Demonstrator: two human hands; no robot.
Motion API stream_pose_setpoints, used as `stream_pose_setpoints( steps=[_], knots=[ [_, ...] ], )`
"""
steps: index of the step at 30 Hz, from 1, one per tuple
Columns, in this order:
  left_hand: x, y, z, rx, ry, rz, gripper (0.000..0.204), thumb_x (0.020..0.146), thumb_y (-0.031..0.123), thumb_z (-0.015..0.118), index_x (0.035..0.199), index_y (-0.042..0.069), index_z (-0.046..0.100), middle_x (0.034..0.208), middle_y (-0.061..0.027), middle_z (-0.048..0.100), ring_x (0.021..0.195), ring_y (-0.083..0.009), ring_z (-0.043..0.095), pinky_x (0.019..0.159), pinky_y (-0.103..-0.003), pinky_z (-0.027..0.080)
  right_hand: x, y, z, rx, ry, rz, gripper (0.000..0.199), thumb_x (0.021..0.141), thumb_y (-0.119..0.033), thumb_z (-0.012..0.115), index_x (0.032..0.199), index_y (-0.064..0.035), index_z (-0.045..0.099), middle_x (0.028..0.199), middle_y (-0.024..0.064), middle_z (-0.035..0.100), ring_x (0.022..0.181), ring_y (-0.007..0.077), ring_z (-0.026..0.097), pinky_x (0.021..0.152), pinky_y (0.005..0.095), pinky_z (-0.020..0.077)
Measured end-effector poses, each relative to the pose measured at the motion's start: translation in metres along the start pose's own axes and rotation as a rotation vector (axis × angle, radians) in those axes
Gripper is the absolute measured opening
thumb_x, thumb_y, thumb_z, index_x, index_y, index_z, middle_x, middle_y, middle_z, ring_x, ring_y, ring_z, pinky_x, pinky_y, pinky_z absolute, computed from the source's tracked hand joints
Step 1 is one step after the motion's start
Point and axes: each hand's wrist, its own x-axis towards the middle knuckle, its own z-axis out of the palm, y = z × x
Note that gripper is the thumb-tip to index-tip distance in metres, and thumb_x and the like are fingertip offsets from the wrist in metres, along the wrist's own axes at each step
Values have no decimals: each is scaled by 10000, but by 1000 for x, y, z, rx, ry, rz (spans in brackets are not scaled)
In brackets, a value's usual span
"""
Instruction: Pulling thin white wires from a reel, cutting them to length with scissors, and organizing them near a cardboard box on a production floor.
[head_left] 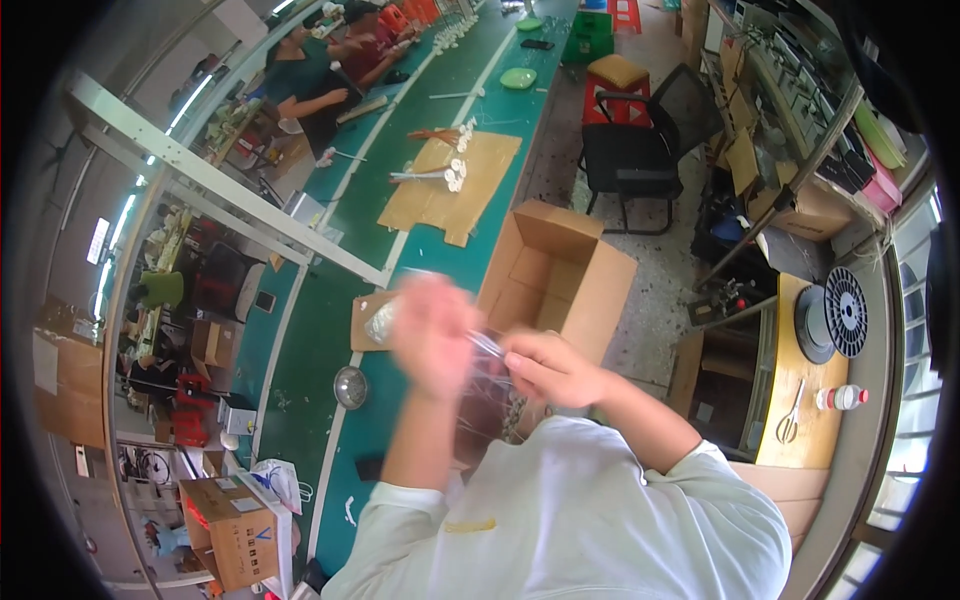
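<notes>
My right hand (552,368) is closed, thumb and fingers pressed round a bundle of thin pale wires (486,344). More thin strands hang below it, near my body. Beside it, over the green bench (425,250), my left hand (436,332) is raised and smeared by motion, so its grip cannot be made out. Close to the left hand, a clear plastic bag of small pale things (381,324) lies on a small cardboard piece (360,310). A round metal bowl (350,387) stands left of my left forearm.
An open cardboard box (540,275) stands just beyond my right hand. Farther up the bench, a cardboard sheet (420,207) bears wire bundles with white ends (450,176). A black chair (632,160) stands to the right. People (305,85) sit at the far left.
</notes>
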Motion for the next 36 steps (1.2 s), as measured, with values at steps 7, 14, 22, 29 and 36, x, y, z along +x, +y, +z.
stream_pose_setpoints(
  steps=[7,14,22,29,36],
  knots=[
    [6,218,-184,223,312,251,276,971,113,449,720,126,336,616,27,261,543,-83,274,474,-249,263,-15,1,-122,-207,-409,235,183,928,-200,572,939,-58,687,772,-19,634,594,76,469,543,262,398],
    [-71,405,-334,397,347,278,246,993,141,413,756,98,365,633,18,227,540,-115,241,490,-261,227,-52,16,-272,-50,-223,426,240,873,-176,656,897,57,709,504,-25,438,450,74,346,439,248,270],
    [-122,366,-257,864,782,575,207,977,205,498,907,45,609,698,-37,449,584,-188,397,569,-347,351,-64,13,-286,-232,-211,466,188,809,-99,700,906,61,717,645,95,656,559,120,589,516,211,426],
    [-151,381,-239,959,971,653,257,954,263,522,760,97,555,697,-37,503,605,-182,423,605,-374,392,-80,13,-281,-284,-397,732,222,730,-65,764,895,74,710,784,121,705,694,143,661,627,245,517],
    [-186,429,-304,960,1026,619,301,947,241,529,672,124,499,627,-6,419,552,-159,374,544,-370,340,-114,6,-291,-515,-211,698,237,741,-125,771,870,65,716,751,120,699,694,151,654,643,249,495]
  ],
)
